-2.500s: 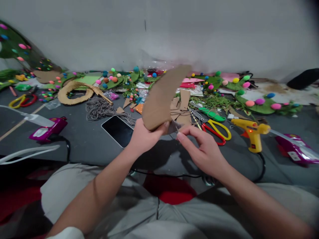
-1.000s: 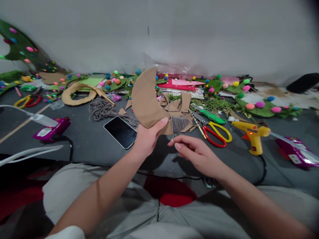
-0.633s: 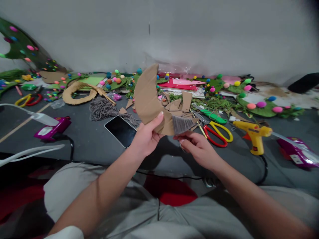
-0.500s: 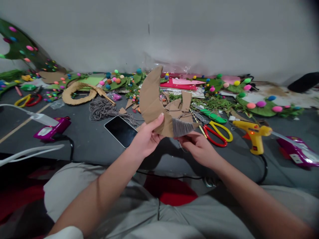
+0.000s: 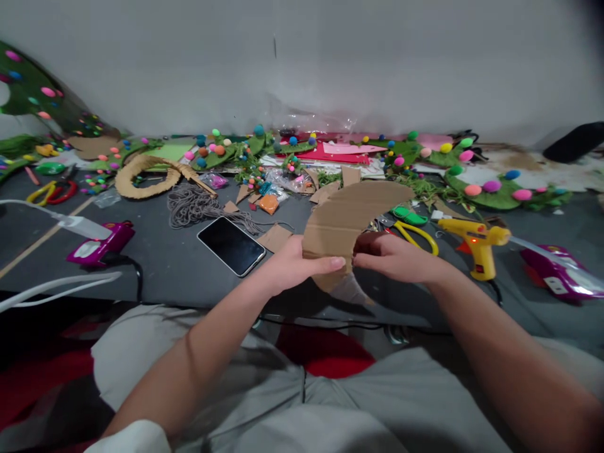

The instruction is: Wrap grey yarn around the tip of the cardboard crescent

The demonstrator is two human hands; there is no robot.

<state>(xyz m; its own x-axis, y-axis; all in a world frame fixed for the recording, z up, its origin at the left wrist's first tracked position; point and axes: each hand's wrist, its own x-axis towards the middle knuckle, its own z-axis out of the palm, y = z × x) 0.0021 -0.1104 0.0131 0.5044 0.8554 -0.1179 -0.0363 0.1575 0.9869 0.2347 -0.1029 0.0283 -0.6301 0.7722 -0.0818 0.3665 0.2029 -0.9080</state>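
Note:
A brown cardboard crescent (image 5: pixel 340 217) is held up over the near edge of the table by my left hand (image 5: pixel 297 267), whose thumb lies across its face. Grey yarn (image 5: pixel 350 289) is wound round its lower tip, which points down and to the right. My right hand (image 5: pixel 399 257) is at the crescent's inner curve with its fingers pinched together; what they grip is hidden. Left of my hands lie a phone (image 5: pixel 231 246) and a loose heap of grey yarn (image 5: pixel 191 206). Yellow-handled scissors (image 5: pixel 419 234) lie partly covered behind my right hand.
A yellow glue gun (image 5: pixel 479 242) stands at right by a purple device (image 5: pixel 559 270); another purple device (image 5: pixel 101 242) sits at left. Behind are a wrapped cardboard ring (image 5: pixel 146 189), cardboard scraps (image 5: pixel 276 238), and green pieces with coloured pom-poms (image 5: pixel 493 195) along the wall.
The crescent has turned clockwise and come lower, so its upper tip now points right. My right hand has moved from beneath the wrapped tip up to the inner curve.

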